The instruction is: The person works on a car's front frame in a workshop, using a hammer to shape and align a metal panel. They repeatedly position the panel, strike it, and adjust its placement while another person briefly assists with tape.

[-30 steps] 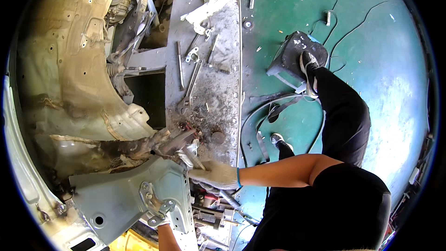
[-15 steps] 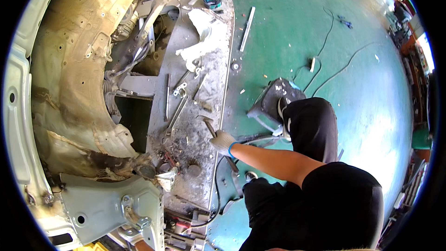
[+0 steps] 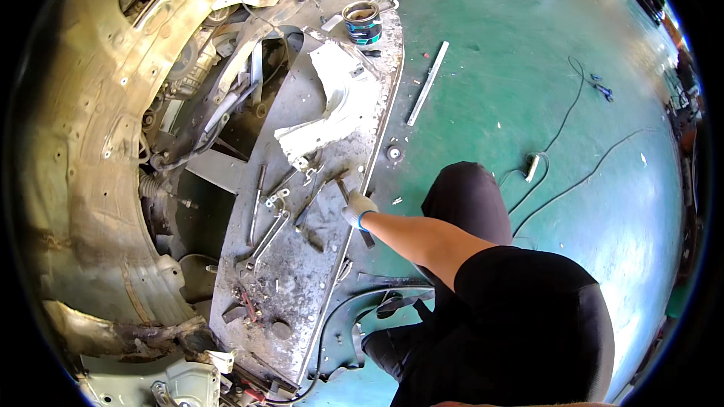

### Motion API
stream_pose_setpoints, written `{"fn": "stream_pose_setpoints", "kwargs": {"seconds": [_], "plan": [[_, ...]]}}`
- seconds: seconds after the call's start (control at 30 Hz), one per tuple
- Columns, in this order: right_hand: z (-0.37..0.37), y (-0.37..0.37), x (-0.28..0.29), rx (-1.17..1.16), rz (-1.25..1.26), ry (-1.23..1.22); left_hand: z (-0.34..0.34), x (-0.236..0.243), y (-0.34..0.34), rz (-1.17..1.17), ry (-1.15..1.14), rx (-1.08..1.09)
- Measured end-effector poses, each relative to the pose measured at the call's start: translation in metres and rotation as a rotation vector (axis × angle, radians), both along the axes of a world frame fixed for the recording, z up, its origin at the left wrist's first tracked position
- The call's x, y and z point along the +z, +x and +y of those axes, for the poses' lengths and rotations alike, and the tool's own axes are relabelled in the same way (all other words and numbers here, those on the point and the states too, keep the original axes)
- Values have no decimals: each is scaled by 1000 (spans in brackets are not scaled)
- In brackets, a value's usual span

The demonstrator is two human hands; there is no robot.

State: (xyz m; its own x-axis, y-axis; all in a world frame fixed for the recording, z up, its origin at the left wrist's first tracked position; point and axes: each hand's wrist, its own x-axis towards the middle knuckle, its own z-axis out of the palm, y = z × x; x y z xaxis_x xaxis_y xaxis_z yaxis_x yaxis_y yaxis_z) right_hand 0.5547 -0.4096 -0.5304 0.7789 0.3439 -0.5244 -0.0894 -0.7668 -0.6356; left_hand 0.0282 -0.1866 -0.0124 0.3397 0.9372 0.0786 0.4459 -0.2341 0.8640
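Carefully, we keep our gloved right hand (image 3: 357, 209), fingers wrapped round the dark metal hand tool (image 3: 354, 212), low over the grimy grey panel surface (image 3: 302, 286), clear of the loose spanners.

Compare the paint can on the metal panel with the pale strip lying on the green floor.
The paint can is short, round and dark, standing upright and open-topped on the grey metal panel. The pale strip is long, thin and light, lying flat on the green floor beside the panel's edge. Both lie far from the gloved right hand.
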Motion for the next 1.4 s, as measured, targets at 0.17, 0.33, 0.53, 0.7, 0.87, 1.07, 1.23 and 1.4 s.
{"fn": "stream_pose_setpoints", "kwargs": {"seconds": [0.17, 0.33, 0.53, 0.7, 0.87, 1.07, 1.23, 1.4], "plan": [[-16, 32, -18, 114, 104, -5, 28, -15, -15, 208, 56, 480], [-1, 52, -19, 105, 206, 27, 50, -12, -41, 91, -76, 611], [31, 133, -24, -288, 208, 130, 50, -3, -47, 146, -48, 699], [52, 224, -37, -811, 464, 418, 45, 4, -51, 188, -32, 729], [60, 256, -53, -992, 735, 622, 36, 14, -49, 245, -1, 727], [76, 246, -92, -479, 1022, 1201, 16, 3, -47, 268, -63, 512], [82, 279, -107, -579, 967, 1384, 1, 3, -2, 522, 145, 583], [75, 287, -83, -782, 984, 1480, -15, 5, 42, 400, 36, 693]]}}
